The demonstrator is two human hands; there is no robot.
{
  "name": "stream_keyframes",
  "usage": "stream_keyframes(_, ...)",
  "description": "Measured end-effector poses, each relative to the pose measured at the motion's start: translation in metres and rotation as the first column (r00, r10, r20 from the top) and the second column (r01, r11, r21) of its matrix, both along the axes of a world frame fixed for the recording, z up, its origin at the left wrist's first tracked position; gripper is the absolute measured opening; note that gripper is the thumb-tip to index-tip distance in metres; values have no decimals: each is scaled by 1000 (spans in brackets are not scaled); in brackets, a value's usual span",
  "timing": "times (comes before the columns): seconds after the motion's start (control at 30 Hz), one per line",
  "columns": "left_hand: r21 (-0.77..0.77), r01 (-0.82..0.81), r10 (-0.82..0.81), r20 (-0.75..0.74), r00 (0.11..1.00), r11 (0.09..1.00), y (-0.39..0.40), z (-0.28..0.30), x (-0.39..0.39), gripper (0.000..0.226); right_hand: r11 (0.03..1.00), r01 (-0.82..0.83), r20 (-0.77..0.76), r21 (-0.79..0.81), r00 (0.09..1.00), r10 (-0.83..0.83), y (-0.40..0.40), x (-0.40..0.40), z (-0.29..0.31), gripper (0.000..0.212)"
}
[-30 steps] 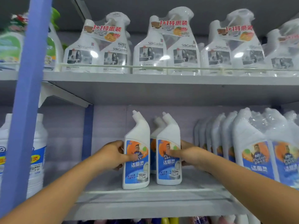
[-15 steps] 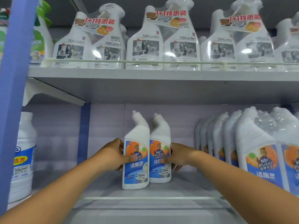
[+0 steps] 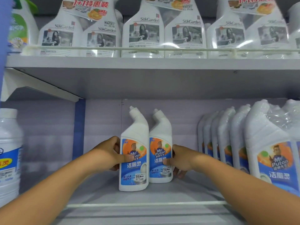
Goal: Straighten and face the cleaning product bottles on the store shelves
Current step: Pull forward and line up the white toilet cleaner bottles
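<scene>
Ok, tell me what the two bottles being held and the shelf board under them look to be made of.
Left toilet cleaner bottle and right toilet cleaner bottle: apparently opaque white moulded plastic with a soft sheen, each carrying a glossy printed label. Lower shelf: probably painted metal, pale grey and smooth with a dull reflection, though the coating leaves that open. The left hand and right hand grip the bottles.

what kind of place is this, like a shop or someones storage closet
Most likely a shop's cleaning-products aisle. Identical SukGarden spray bottles line the upper shelf in promotional twin packs. The toilet cleaner bottle that the left hand holds carries a 5.00 price sticker, and the right hand holds its twin.
</scene>
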State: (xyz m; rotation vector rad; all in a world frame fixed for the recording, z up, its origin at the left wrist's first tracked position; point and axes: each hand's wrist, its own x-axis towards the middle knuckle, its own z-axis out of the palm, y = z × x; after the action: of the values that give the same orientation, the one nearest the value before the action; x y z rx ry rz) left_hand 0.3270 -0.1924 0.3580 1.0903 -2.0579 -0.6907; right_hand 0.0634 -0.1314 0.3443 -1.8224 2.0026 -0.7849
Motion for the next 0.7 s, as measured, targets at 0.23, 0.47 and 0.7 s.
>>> stream_keyframes(0.23, -3, -4, 4, -78, 997, 1000, -7, -12, 2, 47, 999, 36, 24, -9, 999, -36, 4, 3, -3, 20)
stream_keyframes(0.47, 43, 31, -24, -154, 988, 999, -6, -15, 6, 46, 997, 79, 7, -20, 997, -79, 9, 5, -2, 10)
stream_keyframes(0.7, 102, 33, -15, -174, 985, 994, -6, -18, 6, 51, 991, 126, 18, -34, 992, -125, 15, 13, -4, 7)
